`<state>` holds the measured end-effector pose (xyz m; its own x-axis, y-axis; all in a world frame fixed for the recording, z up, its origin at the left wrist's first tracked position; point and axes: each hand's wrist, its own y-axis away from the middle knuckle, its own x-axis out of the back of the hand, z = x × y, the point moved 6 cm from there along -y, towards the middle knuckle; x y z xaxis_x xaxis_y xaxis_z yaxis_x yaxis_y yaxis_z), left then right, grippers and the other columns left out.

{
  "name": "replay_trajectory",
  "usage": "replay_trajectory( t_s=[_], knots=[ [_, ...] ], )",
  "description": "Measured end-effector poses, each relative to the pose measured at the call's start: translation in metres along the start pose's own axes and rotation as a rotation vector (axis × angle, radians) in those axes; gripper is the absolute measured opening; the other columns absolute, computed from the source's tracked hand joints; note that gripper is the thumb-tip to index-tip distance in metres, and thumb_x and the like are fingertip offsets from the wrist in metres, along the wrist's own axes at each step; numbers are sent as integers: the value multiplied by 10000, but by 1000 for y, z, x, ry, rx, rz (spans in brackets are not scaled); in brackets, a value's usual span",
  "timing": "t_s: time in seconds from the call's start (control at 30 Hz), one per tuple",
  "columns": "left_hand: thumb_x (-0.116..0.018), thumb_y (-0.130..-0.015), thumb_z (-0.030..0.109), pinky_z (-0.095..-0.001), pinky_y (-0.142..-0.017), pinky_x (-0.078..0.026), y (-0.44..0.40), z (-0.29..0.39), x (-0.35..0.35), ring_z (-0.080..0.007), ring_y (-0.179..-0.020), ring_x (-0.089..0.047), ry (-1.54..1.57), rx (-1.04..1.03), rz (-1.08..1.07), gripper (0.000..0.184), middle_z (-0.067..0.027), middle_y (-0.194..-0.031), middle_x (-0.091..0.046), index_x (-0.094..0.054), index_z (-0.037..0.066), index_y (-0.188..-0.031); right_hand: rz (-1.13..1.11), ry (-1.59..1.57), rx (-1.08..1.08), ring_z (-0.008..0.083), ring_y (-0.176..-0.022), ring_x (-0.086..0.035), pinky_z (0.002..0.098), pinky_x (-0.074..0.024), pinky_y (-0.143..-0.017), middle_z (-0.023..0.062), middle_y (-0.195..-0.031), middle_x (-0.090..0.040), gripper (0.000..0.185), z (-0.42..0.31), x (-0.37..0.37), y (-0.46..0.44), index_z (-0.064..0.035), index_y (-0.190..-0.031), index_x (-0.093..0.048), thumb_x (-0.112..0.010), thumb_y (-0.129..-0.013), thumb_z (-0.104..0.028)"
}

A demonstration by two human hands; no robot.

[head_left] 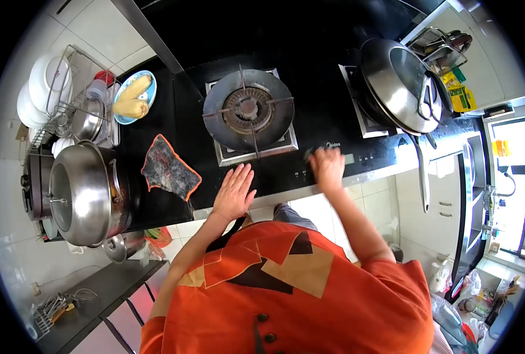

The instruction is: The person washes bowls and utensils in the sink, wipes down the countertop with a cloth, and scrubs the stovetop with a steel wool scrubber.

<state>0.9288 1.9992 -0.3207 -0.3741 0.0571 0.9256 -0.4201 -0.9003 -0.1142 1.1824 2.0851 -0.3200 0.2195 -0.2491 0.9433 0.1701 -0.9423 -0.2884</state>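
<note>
My left hand (234, 192) rests palm down at the front edge of the black cooktop (186, 88), fingers stretched out and nothing in them. Below the brand lettering, my right hand (328, 167) is at the control panel, its fingers curled round what looks like a stove knob (308, 154), mostly hidden by the fingers. Ahead of my left hand is the left gas burner (249, 108), with its round pan support and no pot on it. A grey cloth with orange edging (171, 168) lies left of my left hand.
A lidded wok (401, 88) covers the right burner, its handle (423, 174) jutting past the front edge. On the left stand a large lidded steel pot (82, 194), a plate (118, 100) of corn cobs (134, 97) and a dish rack (68, 112) with bowls.
</note>
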Motion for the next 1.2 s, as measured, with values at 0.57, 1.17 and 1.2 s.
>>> replay_trajectory(
  t_s=[0.57, 1.17, 1.2],
  knots=[
    [-537, -923, 312, -401, -1158, -228, 6, 1, -4, -254, -1404, -303, -106, 8, -71, 601, -114, -1521, -312, -367, 28, -1425, -6, 379, -349, 255, -791, -594, 389, -455, -669, 83, -772, -599, 78, 197, 25, 67, -114, -734, -638, -625, -790, -167],
    [-571, -888, 257, -413, -1157, -218, 6, 1, -5, -267, -1412, -282, -77, 12, -56, 611, -121, -1511, -328, -376, 25, -1418, 305, 186, -370, 323, -810, -530, 442, -420, -731, 128, -831, -561, 27, 183, 30, 66, -67, -806, -603, -585, -787, -61],
    [-543, -905, 283, -407, -1164, -201, 7, 0, -6, -259, -1415, -275, -99, 20, -80, 612, -114, -1517, -317, -358, 30, -1430, 243, -87, -349, 315, -810, -531, 439, -419, -736, 124, -835, -568, 63, 156, 14, 71, -73, -812, -601, -582, -759, -44]
  ],
)
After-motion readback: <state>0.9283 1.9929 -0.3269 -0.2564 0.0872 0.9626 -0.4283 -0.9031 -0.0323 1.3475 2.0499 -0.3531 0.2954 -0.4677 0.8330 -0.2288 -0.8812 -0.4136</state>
